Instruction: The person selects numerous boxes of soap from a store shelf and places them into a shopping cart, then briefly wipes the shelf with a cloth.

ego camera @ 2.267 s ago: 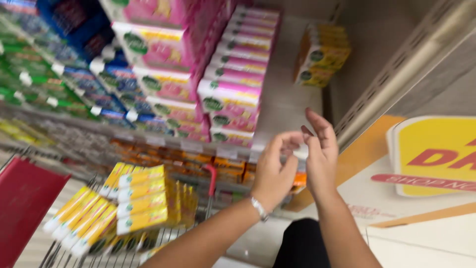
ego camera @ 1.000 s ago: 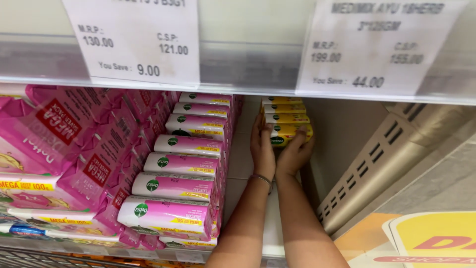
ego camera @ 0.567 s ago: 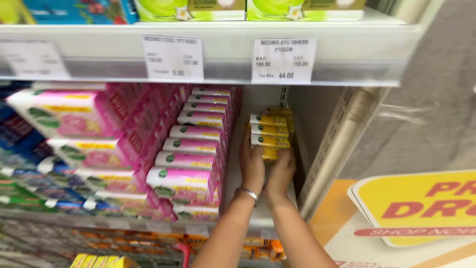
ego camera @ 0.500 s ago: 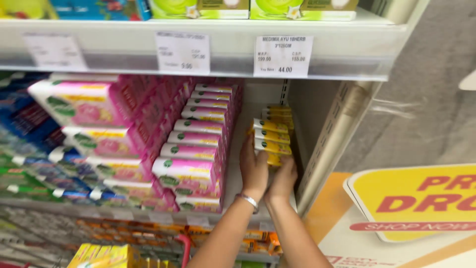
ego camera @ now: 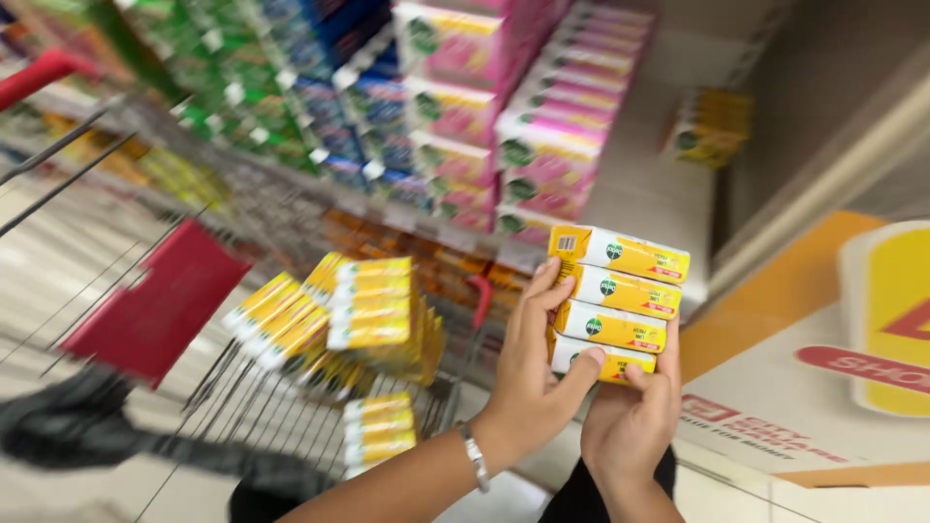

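Observation:
Both my hands hold a stack of several yellow soap packs (ego camera: 620, 300) in front of the shelf. My left hand (ego camera: 535, 373), with a metal bracelet on its wrist, grips the stack's left side. My right hand (ego camera: 635, 416) supports it from below and on the right. More yellow soap packs (ego camera: 373, 310) lie piled in the wire shopping cart (ego camera: 291, 407) to the left. A few yellow packs (ego camera: 709, 126) sit at the back of the shelf.
Pink soap packs (ego camera: 542, 155) fill the shelf (ego camera: 659, 165) left of the gap. Blue and green packs (ego camera: 291, 87) line the shelf further left. A red cart flap (ego camera: 155, 310) is at left. An orange and yellow floor sign (ego camera: 852, 339) lies at right.
My hands have drawn back from the rear of the shelf with a stack of yellow packs. The view has dropped down toward the cart.

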